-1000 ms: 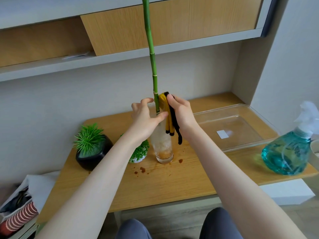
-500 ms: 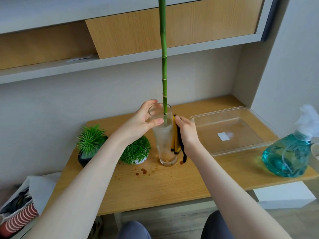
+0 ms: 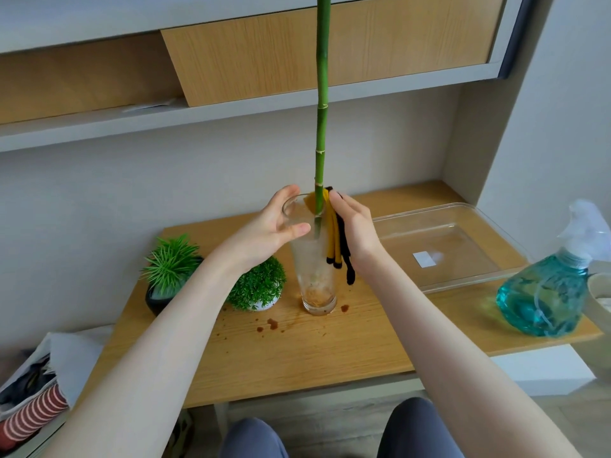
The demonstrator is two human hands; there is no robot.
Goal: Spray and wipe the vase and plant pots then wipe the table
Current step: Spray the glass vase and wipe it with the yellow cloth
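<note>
- Where the table (image 3: 330,352) meets its left edge, a bag with a red-striped roll (image 3: 31,413) sits below it, partly cut off by the frame.
- Near the back left corner stands a black pot (image 3: 158,300) with spiky green leaves; the left forearm crosses in front of it and hides most of it.
- Just to its right, a white pot (image 3: 261,305) holds a round green bush, touching or almost touching the vase; I cannot tell which.
- At the middle of the table stands the vase (image 3: 315,276), a tall clear glass, upright, with brown residue at its bottom and one long green stalk (image 3: 320,127) rising out of the top of the frame.
- The left hand (image 3: 274,226) grips the vase near the rim, thumb in front and fingers curled round the back.
- The right hand (image 3: 355,226) presses a yellow and black cloth (image 3: 337,239) against the right side of the vase, near the rim; its fingers curve over the cloth, holding it.
- Brown spots (image 3: 271,323) lie on the table in front of the vase.
- Toward the right edge lie a clear tray (image 3: 479,276), then a blue spray bottle (image 3: 545,292), and a pale bowl cut off by the frame.
- Judging progress: the vase wipe is under way; both pots and the table look still to be done.
</note>
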